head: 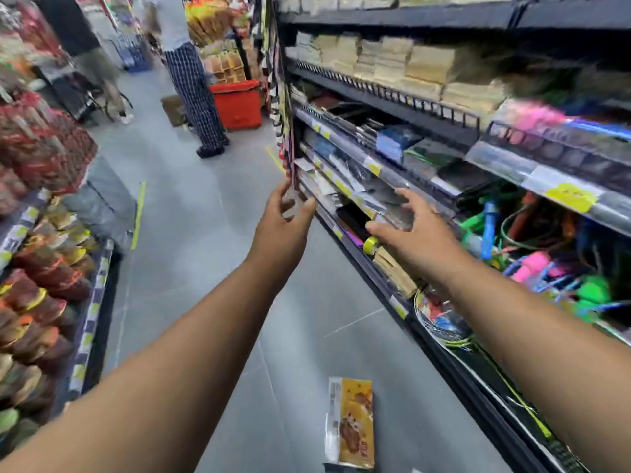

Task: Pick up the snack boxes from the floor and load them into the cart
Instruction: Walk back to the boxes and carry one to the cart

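A yellow snack box lies flat on the grey floor near the bottom of the view, close to the right-hand shelf base. Both my arms stretch forward, well above the box. My left hand is raised over the aisle with fingers loosely spread and nothing in it. My right hand hovers with spread fingers in front of the lower shelf edge, also empty. No cart is in view.
A dark shelf unit with stationery, toys and paper packs runs along the right. Snack bags fill a low shelf on the left. Ahead, a person in checked trousers stands by a red crate.
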A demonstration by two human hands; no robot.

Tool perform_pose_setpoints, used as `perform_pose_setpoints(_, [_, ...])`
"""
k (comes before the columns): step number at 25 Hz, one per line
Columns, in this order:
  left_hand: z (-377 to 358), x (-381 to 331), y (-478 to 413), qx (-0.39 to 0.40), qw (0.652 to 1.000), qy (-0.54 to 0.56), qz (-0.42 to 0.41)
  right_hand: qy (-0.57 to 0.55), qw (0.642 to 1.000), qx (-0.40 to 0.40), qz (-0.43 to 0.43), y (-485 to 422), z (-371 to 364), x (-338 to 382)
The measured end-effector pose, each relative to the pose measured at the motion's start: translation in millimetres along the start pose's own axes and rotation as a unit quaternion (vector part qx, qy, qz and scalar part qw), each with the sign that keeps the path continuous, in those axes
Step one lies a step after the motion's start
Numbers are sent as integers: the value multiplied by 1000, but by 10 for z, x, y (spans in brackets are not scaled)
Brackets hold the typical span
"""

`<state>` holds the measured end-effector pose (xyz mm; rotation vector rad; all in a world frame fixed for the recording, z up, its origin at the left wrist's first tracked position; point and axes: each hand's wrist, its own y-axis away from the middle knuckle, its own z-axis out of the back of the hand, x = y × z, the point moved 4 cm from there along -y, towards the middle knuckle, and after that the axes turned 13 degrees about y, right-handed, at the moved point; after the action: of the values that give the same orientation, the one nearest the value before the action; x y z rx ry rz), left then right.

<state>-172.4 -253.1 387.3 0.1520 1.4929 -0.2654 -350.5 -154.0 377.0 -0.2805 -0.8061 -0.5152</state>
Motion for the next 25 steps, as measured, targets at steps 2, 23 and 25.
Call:
perform_pose_setpoints(2, [-25,813,-126,-28,999,-6,23,21,1000,10,5,-200,-578,-591])
perform_pose_setpoints(23, [-49,6750,1371,-33,800,-64,596,240,930,274,-40,-541,-4797,-4834])
perform_pose_setpoints(25, [-139,6799,1523,0,775,-40,630,245,918,310,-45,-443,-4905,-4858])
